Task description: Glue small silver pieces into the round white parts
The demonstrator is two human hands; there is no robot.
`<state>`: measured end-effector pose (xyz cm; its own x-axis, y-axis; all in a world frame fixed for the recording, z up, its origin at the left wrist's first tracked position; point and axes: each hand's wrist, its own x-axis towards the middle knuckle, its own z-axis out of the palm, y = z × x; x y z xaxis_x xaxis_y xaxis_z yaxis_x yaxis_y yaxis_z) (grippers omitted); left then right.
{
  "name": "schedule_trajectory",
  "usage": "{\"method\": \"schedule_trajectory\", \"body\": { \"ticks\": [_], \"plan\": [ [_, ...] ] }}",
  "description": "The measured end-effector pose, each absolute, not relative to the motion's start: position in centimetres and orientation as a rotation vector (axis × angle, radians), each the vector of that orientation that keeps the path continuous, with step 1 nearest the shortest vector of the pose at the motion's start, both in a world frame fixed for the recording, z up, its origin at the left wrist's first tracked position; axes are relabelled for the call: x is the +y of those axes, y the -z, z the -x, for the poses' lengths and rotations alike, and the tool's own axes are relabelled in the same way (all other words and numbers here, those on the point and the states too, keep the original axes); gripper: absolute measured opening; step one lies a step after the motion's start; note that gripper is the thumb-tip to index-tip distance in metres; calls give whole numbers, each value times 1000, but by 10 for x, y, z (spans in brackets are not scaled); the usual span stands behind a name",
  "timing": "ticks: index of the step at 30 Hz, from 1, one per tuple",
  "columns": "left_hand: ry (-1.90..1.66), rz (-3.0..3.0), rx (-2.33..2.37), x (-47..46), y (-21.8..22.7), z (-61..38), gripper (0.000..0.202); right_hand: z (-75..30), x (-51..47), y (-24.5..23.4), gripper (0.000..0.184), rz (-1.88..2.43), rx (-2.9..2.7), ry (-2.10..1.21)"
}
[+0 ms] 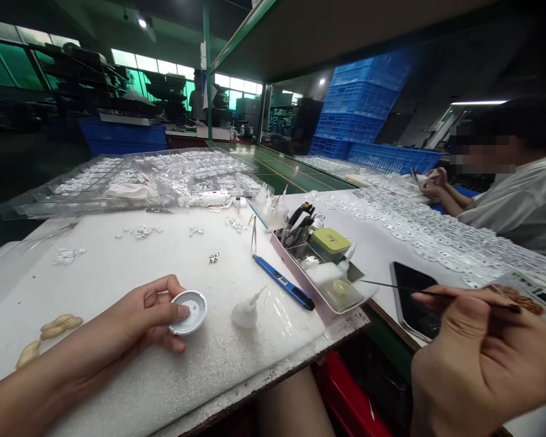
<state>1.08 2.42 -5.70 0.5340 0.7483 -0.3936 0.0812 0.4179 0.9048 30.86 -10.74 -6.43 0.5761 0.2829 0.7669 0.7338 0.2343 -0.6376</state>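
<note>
My left hand (157, 312) is closed on a small round white cup-shaped part (195, 311), its thumb pressed on the rim and the hollow side turned up. Between the fingers and thumb of my right hand (482, 358) is a thin dark pointed stick (404, 287); whether it is a brush or a needle tool, I cannot tell. The stick's tip reaches left toward the pink tray (295, 273). Just right of the white part, a small white squeeze bottle (246, 312) with a thin slanted nozzle stands on the table.
A blue utility knife (284, 282) lies beside the tray, which holds tools, bottles and a yellow-lidded box (331, 240). Peanuts (60, 326) lie at left, small silvery parts (213, 258) further back. A phone (418, 297) lies at right. A co-worker (519, 188) sits beyond.
</note>
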Motion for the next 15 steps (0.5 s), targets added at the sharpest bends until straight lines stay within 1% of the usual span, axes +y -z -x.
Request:
{"method": "schedule_trajectory", "body": {
  "ticks": [3,6,9,15],
  "plan": [
    [-512,-1042,972,22,56,-12,27,-313,-104,61,16,1378,-816,448],
    [-547,-1035,996,21,56,-14,32,-317,-102,67,20,1506,-950,464],
    [-576,-1089,1000,21,59,-15,31,-322,-101,69,20,1610,-1069,477],
    [-621,-1065,1070,21,68,-15,36,-330,-105,62,24,1682,-1220,332]
  ]
}}
